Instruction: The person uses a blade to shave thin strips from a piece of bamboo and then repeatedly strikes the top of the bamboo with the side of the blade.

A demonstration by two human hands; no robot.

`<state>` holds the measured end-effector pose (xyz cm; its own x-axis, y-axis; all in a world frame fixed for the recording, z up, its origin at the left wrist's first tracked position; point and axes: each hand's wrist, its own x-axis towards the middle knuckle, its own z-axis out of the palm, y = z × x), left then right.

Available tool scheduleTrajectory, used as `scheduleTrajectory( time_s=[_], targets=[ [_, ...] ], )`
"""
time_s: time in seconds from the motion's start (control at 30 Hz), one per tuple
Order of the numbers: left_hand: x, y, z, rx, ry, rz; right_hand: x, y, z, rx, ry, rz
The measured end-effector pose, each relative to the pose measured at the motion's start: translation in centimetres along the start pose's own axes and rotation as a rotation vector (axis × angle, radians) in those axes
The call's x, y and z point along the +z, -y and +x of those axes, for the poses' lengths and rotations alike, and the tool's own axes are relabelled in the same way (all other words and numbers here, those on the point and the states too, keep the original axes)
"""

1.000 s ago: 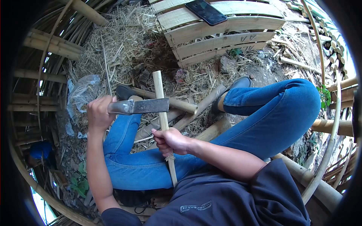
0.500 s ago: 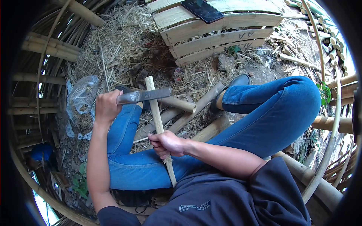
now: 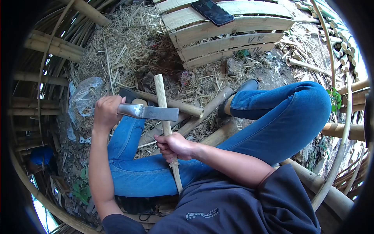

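Note:
On the left, my left hand [image 3: 108, 112] is closed round the handle of a metal blade tool [image 3: 160, 113]. Its broad blade lies across a pale wooden stick [image 3: 161, 91]. My right hand [image 3: 175, 147] grips the stick below the blade, above my blue-jeaned leg. The stick stands nearly upright in the view, its lower end against my dark shirt [image 3: 233, 206]. Frayed shavings [image 3: 173, 163] cling to it just under my right hand.
A slatted wooden crate [image 3: 230, 29] at the top carries a phone [image 3: 212, 12]. Bamboo pieces [image 3: 206, 107] lie between my legs on straw-strewn ground. A clear plastic bag [image 3: 87, 93] is at the left, and cut poles [image 3: 339, 43] are stacked at the upper right.
The blade has moved down along the stick, closer to my right hand, and its flat face shows more. My left hand has shifted slightly left. The stick's top leans slightly further right.

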<state>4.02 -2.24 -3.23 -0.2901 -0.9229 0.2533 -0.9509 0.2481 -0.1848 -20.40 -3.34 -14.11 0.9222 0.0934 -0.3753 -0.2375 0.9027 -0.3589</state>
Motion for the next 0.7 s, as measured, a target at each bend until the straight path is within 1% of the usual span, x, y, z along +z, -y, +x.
scheduleTrajectory(
  time_s=[0.13,0.33,0.43,0.47,0.57,0.6,0.7],
  targets=[
    [2.6,-1.5,0.1,0.020,0.092,-0.094,-0.5,-0.2,-0.1,-0.009,-0.020,0.021],
    [2.7,-1.1,0.1,0.003,0.072,-0.050,-0.7,-1.0,-0.1,-0.008,0.008,0.017],
    [1.8,-0.3,0.8,-0.100,0.003,0.005,-0.2,-1.4,-0.1,0.001,0.009,0.007],
    [1.1,-0.2,0.9,-0.190,0.026,0.049,0.1,-1.4,-0.1,0.003,0.008,-0.001],
    [0.1,1.7,0.5,-0.326,-0.044,0.193,1.0,-1.3,-0.4,0.020,0.027,-0.028],
    [-0.5,2.3,0.1,-0.351,-0.042,0.205,1.1,-1.3,-0.5,0.012,0.024,-0.033],
    [-2.1,2.5,-0.9,-0.347,-0.149,0.146,1.0,-0.9,-0.4,-0.010,0.008,-0.023]
  ],
)
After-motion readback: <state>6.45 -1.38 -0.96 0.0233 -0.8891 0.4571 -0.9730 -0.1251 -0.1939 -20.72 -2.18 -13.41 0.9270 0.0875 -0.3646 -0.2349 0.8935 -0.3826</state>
